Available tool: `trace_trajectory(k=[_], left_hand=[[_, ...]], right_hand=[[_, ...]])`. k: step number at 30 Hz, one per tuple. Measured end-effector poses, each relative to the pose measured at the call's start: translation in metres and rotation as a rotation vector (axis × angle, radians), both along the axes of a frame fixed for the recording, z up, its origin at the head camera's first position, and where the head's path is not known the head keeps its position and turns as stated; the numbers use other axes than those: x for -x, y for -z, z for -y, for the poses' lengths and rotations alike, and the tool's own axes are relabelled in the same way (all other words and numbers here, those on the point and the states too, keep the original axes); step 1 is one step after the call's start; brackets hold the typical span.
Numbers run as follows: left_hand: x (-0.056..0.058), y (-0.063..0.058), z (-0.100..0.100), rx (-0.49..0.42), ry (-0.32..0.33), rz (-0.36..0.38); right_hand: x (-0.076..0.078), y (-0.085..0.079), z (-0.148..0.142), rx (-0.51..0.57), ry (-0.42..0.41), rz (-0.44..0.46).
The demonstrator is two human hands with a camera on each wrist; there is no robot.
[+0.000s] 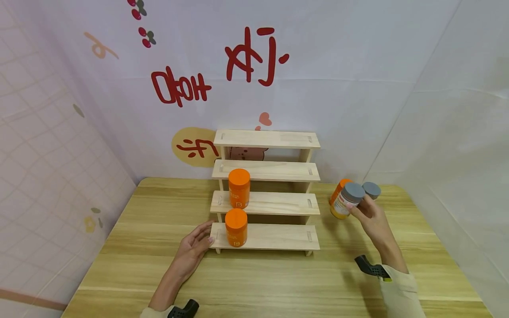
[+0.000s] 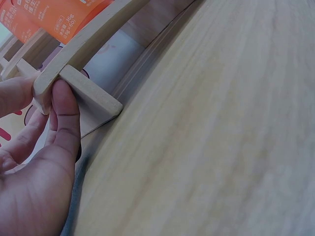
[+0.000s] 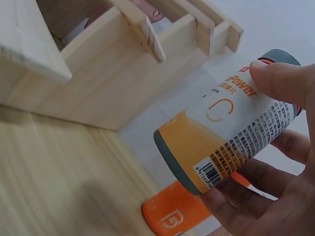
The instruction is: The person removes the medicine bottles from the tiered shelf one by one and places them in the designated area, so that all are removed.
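A pale wooden step shelf [image 1: 264, 236] stands on the table. My left hand [image 1: 195, 249] pinches the left end of its lowest board, thumb and fingers on either side of the wood [image 2: 74, 54]. In my right hand [image 1: 371, 221] is a supplement bottle [image 3: 224, 123] with a grey lid and a white and orange label marked with a C. It is tilted and held off the table, right of the shelf. One orange jar [image 1: 237, 234] stands on the lowest step, another orange jar [image 1: 239, 194] on the step above, both towards the left.
Behind the held bottle, at the table's back right, stand another orange jar [image 1: 341, 185], partly hidden, and a second grey-lidded bottle [image 1: 372, 189]. A printed white wall cloth [image 1: 338, 106] hangs close behind the shelf. The wooden table [image 1: 278, 282] extends in front and to both sides.
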State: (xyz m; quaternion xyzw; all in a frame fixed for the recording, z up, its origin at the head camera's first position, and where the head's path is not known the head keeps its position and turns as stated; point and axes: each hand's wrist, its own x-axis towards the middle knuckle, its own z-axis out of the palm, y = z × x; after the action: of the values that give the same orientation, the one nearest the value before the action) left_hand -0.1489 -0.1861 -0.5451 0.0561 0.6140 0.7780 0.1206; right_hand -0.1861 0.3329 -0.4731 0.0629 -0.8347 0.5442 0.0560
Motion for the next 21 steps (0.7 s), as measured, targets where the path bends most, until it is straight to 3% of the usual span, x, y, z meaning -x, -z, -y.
trace_trajectory(k=[15, 21], left_hand=[[-0.001, -0.001, -0.002, -0.001, 0.006, 0.008], [0.000, 0.000, -0.001, 0.002, 0.005, -0.003]], right_hand=[[-0.001, 0.020, -0.015, 0.000, 0.018, 0.001], [0.000, 0.030, -0.019, 0.011, 0.033, 0.046]])
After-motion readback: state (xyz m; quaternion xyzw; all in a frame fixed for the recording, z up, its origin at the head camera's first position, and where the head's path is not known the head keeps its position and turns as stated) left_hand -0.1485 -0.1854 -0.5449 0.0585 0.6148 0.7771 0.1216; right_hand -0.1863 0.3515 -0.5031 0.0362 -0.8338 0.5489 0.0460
